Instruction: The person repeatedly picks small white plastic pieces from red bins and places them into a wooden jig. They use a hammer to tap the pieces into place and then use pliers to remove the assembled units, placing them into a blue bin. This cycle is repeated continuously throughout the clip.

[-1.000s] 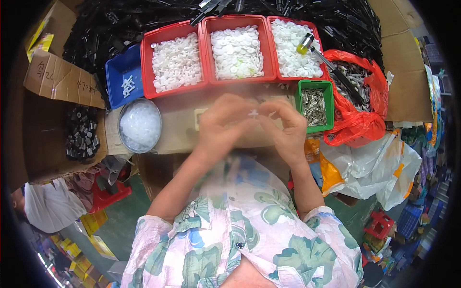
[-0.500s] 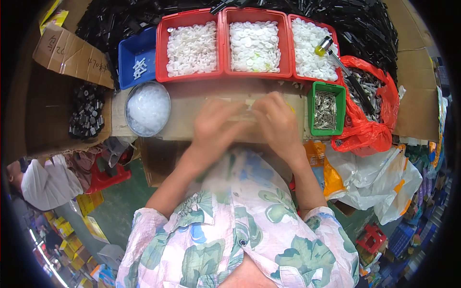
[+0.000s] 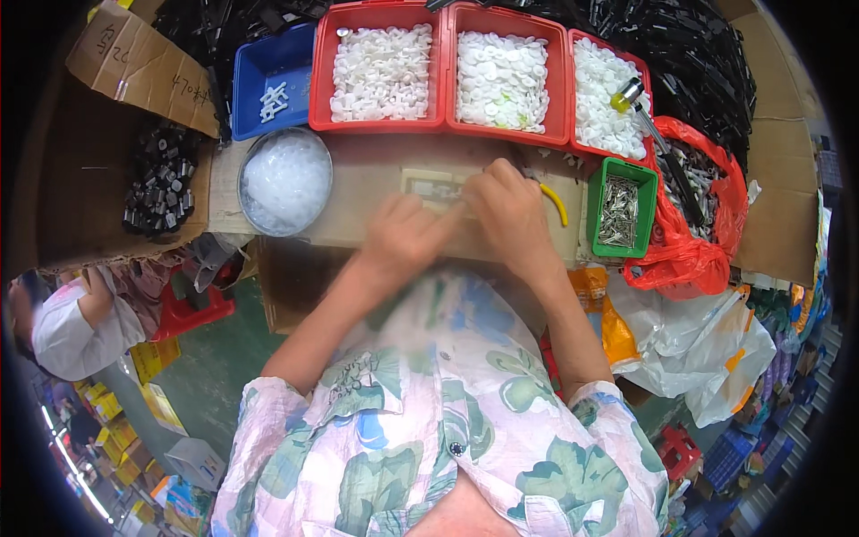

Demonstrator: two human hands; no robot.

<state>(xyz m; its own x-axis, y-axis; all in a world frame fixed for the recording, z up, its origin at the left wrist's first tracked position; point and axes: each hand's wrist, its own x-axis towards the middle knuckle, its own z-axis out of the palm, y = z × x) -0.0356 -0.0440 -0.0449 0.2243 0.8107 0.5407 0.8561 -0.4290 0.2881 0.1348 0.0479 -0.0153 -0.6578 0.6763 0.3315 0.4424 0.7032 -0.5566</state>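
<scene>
A small pale fixture block [image 3: 436,187] lies on the cardboard-topped bench [image 3: 358,170], about midway along it and nearer the front edge than the back. Both hands meet over its right end. The left hand [image 3: 404,234] is curled, its fingertips pressed toward the block; the right hand [image 3: 510,208] is bent over beside it, fingers bunched as if pinching some small part, though motion blur hides what, if anything, sits between them. The two hands touch or nearly touch.

Just right of the right hand a yellow-handled tool [image 3: 556,204] lies on the bench, and beyond it, at the right end, a green bin [image 3: 621,209] of grey metal pins. Along the back edge stand three red trays [image 3: 440,72] of white plastic pieces, with a blue tray [image 3: 271,82] at their left. A round metal bowl [image 3: 284,182] of clear pieces sits toward the left end, well apart from the hands. A red bag [image 3: 689,259] hangs past the right end, and a yellow-handled screwdriver [image 3: 637,100] rests on the rightmost red tray.

To do this fitting well, I judge the left hand should hold the block flat and steady against the bench while the right brings its piece straight down, seating it squarely rather than at a tilt; keeping wrists low over the front edge would steady so fine a grip
</scene>
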